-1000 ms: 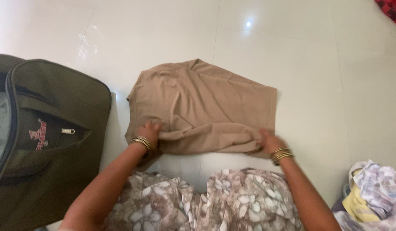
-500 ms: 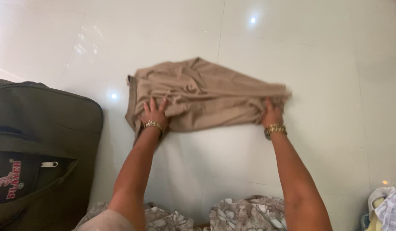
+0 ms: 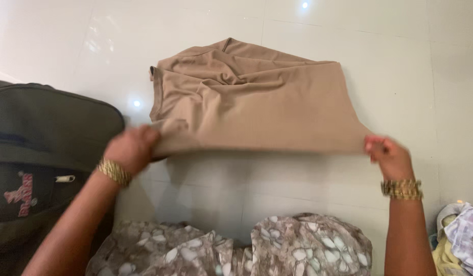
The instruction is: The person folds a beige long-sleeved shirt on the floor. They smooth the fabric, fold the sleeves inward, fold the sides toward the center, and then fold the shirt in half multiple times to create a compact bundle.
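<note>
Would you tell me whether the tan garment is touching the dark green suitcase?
Apart. The head view shows a strip of bare white floor between the tan garment and the dark green suitcase.

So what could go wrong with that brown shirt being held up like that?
The left hand and right hand pinch only the near corners of the tan shirt, so a corner might slip and the fold could fall apart. The far part is already bunched and wrinkled, so creases may get folded in. The dark green bag lies close on the left, and the shirt might catch on it.
</note>
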